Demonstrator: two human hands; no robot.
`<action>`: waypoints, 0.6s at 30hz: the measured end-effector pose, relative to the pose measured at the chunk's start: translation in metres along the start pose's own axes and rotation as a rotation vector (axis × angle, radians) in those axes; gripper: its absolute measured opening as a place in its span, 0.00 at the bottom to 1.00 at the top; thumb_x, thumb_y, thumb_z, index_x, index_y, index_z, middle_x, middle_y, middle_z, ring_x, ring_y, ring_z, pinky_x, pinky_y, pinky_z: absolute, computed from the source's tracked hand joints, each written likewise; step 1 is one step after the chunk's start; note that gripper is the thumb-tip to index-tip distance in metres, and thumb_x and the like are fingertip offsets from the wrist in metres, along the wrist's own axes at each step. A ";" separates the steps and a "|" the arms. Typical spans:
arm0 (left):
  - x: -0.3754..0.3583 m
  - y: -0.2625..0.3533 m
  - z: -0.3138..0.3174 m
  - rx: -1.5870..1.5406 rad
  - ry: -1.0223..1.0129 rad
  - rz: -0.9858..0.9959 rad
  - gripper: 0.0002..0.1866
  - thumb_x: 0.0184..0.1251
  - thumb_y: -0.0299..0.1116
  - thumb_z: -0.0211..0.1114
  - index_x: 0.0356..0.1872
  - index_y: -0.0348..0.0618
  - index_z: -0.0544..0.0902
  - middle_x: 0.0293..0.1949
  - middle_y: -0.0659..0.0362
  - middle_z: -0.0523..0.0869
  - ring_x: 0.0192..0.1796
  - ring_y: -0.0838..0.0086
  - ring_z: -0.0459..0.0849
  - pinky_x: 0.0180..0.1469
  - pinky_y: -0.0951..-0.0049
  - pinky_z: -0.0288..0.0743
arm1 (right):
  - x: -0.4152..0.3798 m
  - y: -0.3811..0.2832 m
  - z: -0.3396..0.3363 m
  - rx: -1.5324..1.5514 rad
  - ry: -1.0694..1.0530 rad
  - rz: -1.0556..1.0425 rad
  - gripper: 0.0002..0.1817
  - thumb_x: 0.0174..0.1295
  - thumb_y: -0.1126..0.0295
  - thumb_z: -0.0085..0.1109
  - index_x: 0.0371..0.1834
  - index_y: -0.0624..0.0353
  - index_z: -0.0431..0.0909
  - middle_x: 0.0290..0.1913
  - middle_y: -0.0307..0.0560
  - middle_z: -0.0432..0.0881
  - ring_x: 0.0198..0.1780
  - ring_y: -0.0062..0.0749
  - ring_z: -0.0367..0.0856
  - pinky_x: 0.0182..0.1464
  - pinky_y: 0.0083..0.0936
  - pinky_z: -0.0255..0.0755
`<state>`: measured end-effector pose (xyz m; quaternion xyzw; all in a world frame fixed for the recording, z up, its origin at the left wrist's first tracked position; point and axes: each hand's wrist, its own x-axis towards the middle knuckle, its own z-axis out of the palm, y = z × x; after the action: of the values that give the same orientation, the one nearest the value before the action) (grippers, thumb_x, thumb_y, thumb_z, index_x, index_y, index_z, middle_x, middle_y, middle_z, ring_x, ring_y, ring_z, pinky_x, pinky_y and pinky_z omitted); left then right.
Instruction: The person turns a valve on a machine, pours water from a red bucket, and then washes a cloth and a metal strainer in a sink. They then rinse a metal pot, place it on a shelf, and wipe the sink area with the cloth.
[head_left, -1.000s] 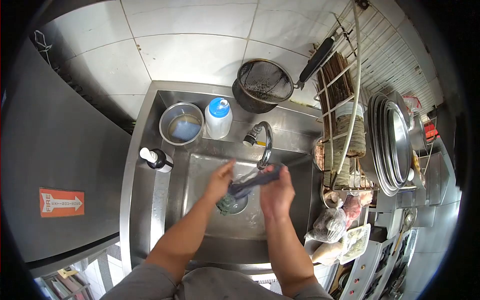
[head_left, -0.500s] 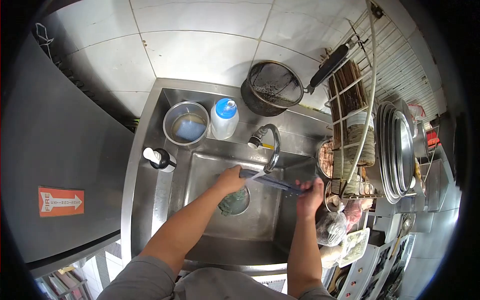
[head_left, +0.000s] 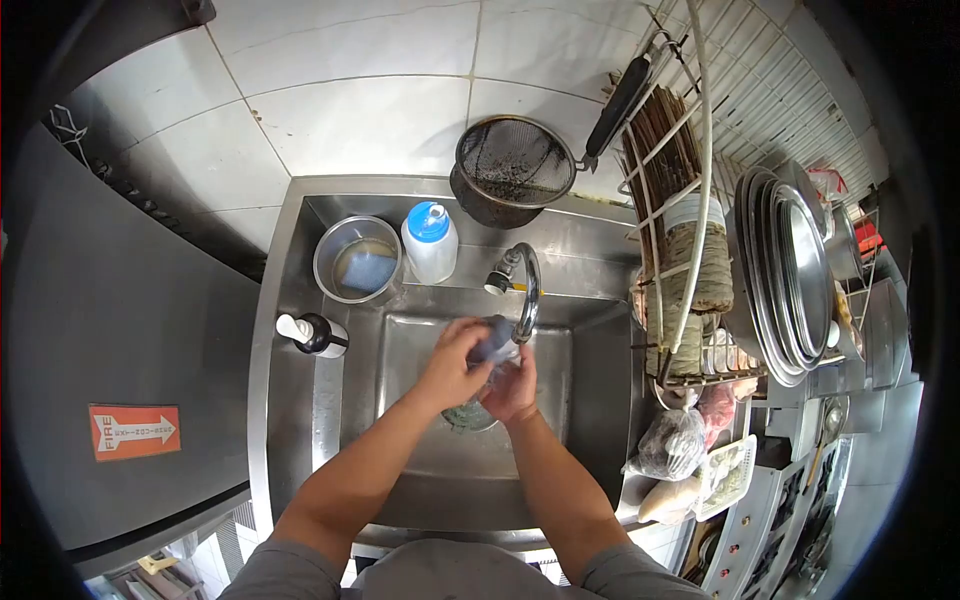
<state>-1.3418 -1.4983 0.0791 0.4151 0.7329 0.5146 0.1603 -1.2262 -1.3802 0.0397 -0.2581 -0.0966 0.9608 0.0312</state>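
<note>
A dark blue-grey cloth (head_left: 494,338) is bunched up between my two hands, just below the tap (head_left: 529,292) over the sink (head_left: 420,465). My left hand (head_left: 456,362) has its fingers closed on the cloth from the left. From the right and below, my right hand (head_left: 514,388) is curled against the same bundle; its fingers are partly hidden. Water appears to run from the spout onto the cloth. Beneath my hands, a green scrubbing mesh (head_left: 466,415) lies at the drain, partly covered by my forearms.
Behind the basin stand a metal pot (head_left: 330,284) with a blue sponge, a blue-capped bottle (head_left: 431,250) and a blackened strainer (head_left: 512,180). A pump bottle (head_left: 318,337) is on the left ledge. On the right are a wire rack (head_left: 700,300), stacked metal trays (head_left: 775,290) and bagged food (head_left: 672,445).
My hands have come together; the cloth, stretched between them before, is now gathered into a bundle under the tap. My right hand moved left. The view has shifted slightly.
</note>
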 end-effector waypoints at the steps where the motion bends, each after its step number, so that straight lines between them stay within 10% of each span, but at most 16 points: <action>1: -0.005 0.004 -0.011 0.135 -0.058 0.082 0.34 0.55 0.23 0.71 0.68 0.43 0.76 0.68 0.48 0.74 0.70 0.53 0.75 0.72 0.53 0.69 | 0.003 -0.005 0.008 -0.057 -0.016 -0.015 0.26 0.72 0.44 0.55 0.63 0.49 0.79 0.58 0.41 0.86 0.57 0.36 0.85 0.50 0.35 0.82; 7: 0.006 0.003 -0.047 0.612 -0.391 0.268 0.49 0.51 0.25 0.74 0.79 0.52 0.65 0.80 0.49 0.61 0.80 0.49 0.63 0.82 0.46 0.54 | 0.012 -0.042 0.022 -0.585 -0.074 0.222 0.23 0.66 0.60 0.69 0.63 0.46 0.79 0.51 0.39 0.87 0.49 0.29 0.87 0.36 0.29 0.80; 12: 0.039 -0.020 -0.036 0.822 -0.535 0.476 0.29 0.56 0.40 0.75 0.61 0.50 0.80 0.60 0.52 0.82 0.62 0.55 0.84 0.57 0.56 0.83 | 0.030 -0.044 0.024 -0.913 -0.157 0.468 0.11 0.60 0.67 0.72 0.45 0.52 0.85 0.39 0.34 0.85 0.35 0.19 0.79 0.29 0.21 0.68; 18: 0.050 -0.009 -0.017 0.802 -0.670 0.133 0.20 0.58 0.40 0.73 0.51 0.47 0.83 0.45 0.52 0.89 0.46 0.53 0.91 0.47 0.55 0.86 | 0.019 -0.027 0.048 -1.987 0.197 -0.073 0.17 0.60 0.64 0.72 0.47 0.61 0.82 0.38 0.49 0.89 0.35 0.35 0.89 0.36 0.29 0.81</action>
<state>-1.3872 -1.4717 0.0881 0.6312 0.7529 0.0417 0.1815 -1.2661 -1.3595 0.0764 -0.2425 -0.8610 0.4169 -0.1614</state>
